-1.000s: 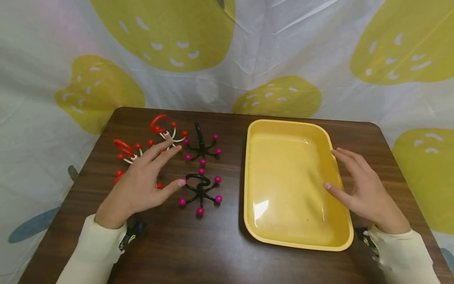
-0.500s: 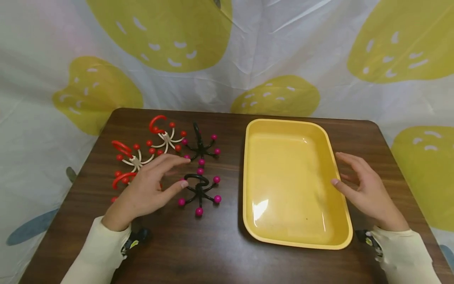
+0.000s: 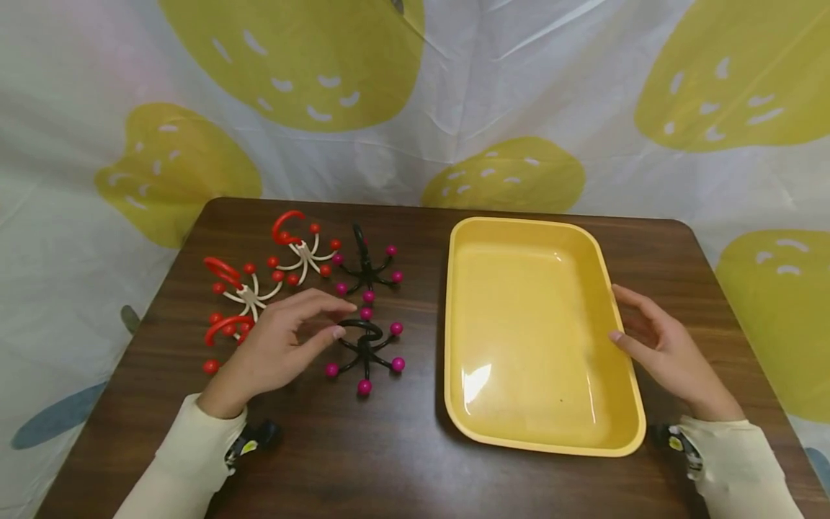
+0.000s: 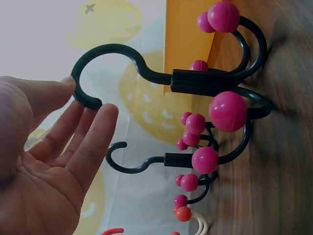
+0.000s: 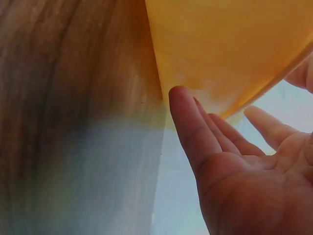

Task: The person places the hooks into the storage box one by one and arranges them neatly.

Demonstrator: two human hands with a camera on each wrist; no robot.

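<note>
My left hand [image 3: 279, 349] is at the curved top of the nearer black multi-arm hanging hook [image 3: 364, 353], which stands on ball-tipped legs. In the left wrist view, the thumb tip lies right at the outside of this hook's curve [image 4: 113, 48], and the extended fingers are around its tip. Behind it stands a second black hook [image 3: 367, 274] with magenta balls. At the right, my right hand [image 3: 677, 360] is beside the yellow tray [image 3: 449, 324], thumb at the rim. Its fingers [image 5: 188, 115] reach nearly straight along the outer wall.
Three cream hooks with red tops and balls stand on the left: a far one [image 3: 305, 256], a middle one [image 3: 248, 295] and a near one [image 3: 227, 324] partly behind the left hand. The brown table [image 3: 415, 476] meets a lemon-patterned curtain [image 3: 389, 166] at the back.
My left hand has moved right and nearer, off the cream hooks to the near black hook's top, its thumb and fingers drawing closer. The right hand has settled along the tray's right side.
</note>
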